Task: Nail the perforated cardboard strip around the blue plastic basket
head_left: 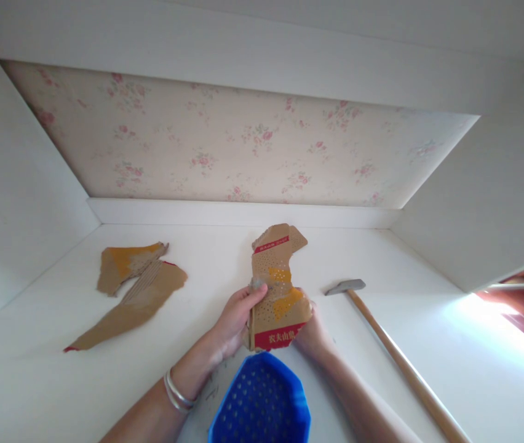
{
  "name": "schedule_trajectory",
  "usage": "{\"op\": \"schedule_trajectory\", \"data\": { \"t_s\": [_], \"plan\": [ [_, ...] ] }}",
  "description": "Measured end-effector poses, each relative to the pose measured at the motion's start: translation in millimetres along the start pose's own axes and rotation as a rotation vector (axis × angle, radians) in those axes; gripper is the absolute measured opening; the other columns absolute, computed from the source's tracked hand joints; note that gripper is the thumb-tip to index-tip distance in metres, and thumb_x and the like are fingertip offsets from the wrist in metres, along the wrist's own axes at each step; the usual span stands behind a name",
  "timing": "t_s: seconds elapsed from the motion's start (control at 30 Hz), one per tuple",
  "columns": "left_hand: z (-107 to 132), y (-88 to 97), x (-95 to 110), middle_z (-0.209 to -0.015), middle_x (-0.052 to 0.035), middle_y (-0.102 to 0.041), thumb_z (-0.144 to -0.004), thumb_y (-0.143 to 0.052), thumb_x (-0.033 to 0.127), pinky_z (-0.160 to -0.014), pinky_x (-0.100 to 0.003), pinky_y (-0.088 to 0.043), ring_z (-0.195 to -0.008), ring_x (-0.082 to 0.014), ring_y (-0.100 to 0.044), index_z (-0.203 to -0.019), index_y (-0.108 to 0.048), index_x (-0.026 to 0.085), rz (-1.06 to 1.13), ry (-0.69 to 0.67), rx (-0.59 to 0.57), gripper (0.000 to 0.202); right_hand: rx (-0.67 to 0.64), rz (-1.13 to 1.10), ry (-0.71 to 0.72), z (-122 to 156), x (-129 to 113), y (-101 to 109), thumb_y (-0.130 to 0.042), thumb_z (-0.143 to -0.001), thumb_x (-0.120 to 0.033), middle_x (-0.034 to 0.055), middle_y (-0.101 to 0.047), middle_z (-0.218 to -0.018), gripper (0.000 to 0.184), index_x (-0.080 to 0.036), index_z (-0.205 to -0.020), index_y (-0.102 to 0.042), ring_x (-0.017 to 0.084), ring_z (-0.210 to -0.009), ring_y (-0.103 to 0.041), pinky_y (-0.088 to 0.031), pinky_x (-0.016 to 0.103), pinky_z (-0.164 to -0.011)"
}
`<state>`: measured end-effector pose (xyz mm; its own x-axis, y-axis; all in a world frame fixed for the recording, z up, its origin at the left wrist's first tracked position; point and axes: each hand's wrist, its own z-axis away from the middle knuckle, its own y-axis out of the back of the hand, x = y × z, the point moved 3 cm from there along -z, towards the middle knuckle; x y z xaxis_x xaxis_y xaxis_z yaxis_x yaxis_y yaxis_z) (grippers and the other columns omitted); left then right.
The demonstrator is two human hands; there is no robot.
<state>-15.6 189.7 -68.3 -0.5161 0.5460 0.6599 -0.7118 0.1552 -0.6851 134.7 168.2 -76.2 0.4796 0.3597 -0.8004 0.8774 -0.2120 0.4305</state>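
Note:
A torn piece of brown cardboard (266, 264), printed with red bands and orange patches and dotted with many small holes, is held up in front of me. My left hand (238, 317) grips its left edge, thumb on the front face. On its right edge, my right hand (310, 329) is closed around the card, most of its fingers hidden behind it. Just below the cardboard is a blue plastic basket (305, 403) with a pattern of dots or holes across its bottom; the lower part is cut off by the frame.
Another torn cardboard piece (151, 298) lies on the white surface (216, 258) to the left. A hammer (382, 335) with a long wooden handle rests at right. White side panels and a floral-papered back wall (225, 141) enclose the surface.

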Motion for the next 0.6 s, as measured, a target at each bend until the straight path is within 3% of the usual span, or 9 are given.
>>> {"op": "schedule_trajectory", "data": {
  "t_s": [0.17,0.43,0.6],
  "plan": [
    [1.2,1.3,1.1,-0.092,-0.0160,-0.076,-0.084,-0.068,0.021,-0.075,-0.035,-0.059,-0.077,-0.0259,-0.074,-0.106,-0.068,0.007,-0.025,0.012,0.048,0.027,-0.070,0.015,0.046,-1.7,-9.5,2.7,-0.063,-0.081,-0.017,0.0089,-0.073,-0.094,0.010,-0.020,-0.086,-0.071,0.023,-0.085,-0.068,-0.056,0.034,-0.074],
    [3.5,-1.8,3.3,-0.095,-0.0157,-0.076,-0.082,-0.070,0.022,-0.082,-0.037,-0.057,-0.090,-0.0286,-0.072,-0.104,-0.069,0.008,-0.001,0.011,-0.004,0.026,-0.072,0.042,0.041,-3.5,-21.8,7.7,-0.060,-0.078,-0.014,0.0080,-0.072,-0.086,0.012,-0.020,-0.078,-0.070,0.021,-0.079,-0.067,-0.053,0.030,-0.068],
    [1.4,-1.3,3.1,-0.091,-0.0154,-0.076,-0.085,-0.068,0.027,-0.074,-0.032,-0.056,-0.081,-0.0260,-0.073,-0.101,-0.069,0.007,-0.029,-0.019,0.011,0.026,-0.043,0.040,0.018,-5.1,-22.3,6.1,-0.056,-0.077,-0.013,0.0066,-0.071,-0.084,0.015,-0.021,-0.078,-0.069,0.020,-0.078,-0.067,-0.053,0.028,-0.068]
  ]
}}
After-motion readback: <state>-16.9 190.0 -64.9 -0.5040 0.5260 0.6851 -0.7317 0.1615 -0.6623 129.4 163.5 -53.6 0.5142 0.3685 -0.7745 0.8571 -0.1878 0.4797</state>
